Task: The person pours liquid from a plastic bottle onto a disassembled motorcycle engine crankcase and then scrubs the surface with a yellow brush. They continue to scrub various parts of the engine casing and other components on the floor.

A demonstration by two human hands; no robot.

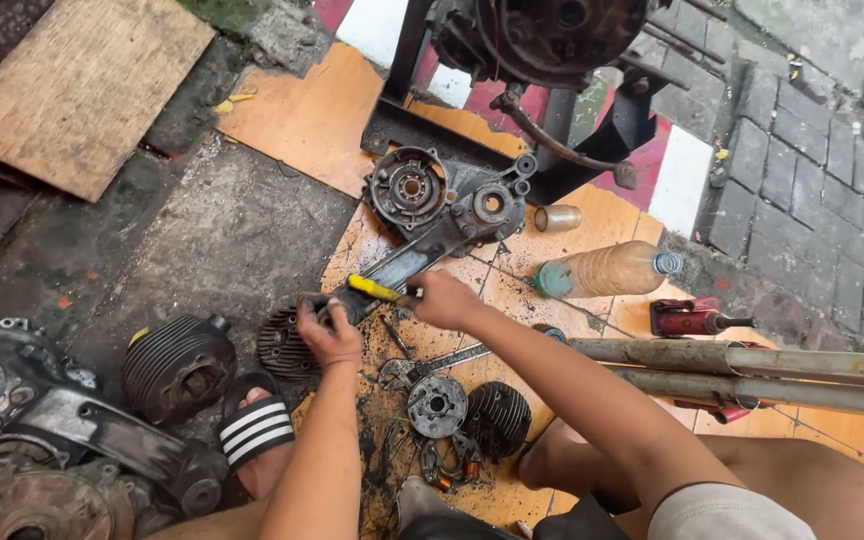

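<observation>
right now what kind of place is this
Probably an informal outdoor engine-repair spot on the ground: a greasy grey metal engine casing lies on orange tiles, dark finned cylinders sit about, and the right hand holds a yellow-handled tool.

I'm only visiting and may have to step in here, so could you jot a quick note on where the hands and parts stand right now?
Left hand: closed around a small dark part, pressed against the near end of the long engine casing.
Right hand: grips a yellow-handled tool, its tip pointing at that same spot.
Nearby: finned cylinder head just left of the left hand; round metal disc and finned cylinder below; plastic bottle lying to the right.
Done: the casing lies apart on the tiles, parts spread around.
Left: the work at the casing end looks unfinished; what exactly is hidden by the hands.
</observation>
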